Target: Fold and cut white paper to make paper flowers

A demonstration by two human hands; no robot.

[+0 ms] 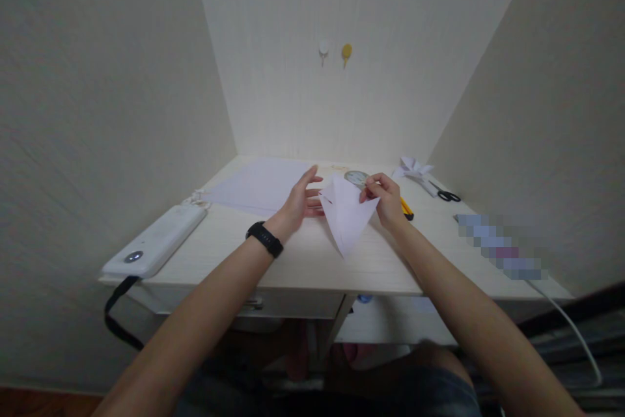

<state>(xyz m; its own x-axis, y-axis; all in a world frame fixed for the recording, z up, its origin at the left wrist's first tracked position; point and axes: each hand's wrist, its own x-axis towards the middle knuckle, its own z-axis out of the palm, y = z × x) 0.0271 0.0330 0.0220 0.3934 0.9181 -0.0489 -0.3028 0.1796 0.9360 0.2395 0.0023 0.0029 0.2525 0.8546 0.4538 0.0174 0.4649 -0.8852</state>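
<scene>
A white folded sheet of paper, kite-shaped with its point toward me, is held just above the desk. My right hand pinches its right side between thumb and fingers. At the paper's left edge, my left hand has its fingers stretched out and apart; some fingertips reach close to the edge, and I cannot tell whether they touch it. A black watch is on my left wrist. Behind the paper lies a round clear-faced disc, partly covered by my right hand. A yellow-and-black cutter shows beside my right wrist.
Flat white sheets lie at the back left of the desk. A white power bank-like device with a black strap is at the left edge. Black-handled scissors and a folded paper piece lie back right, near a pixelated object.
</scene>
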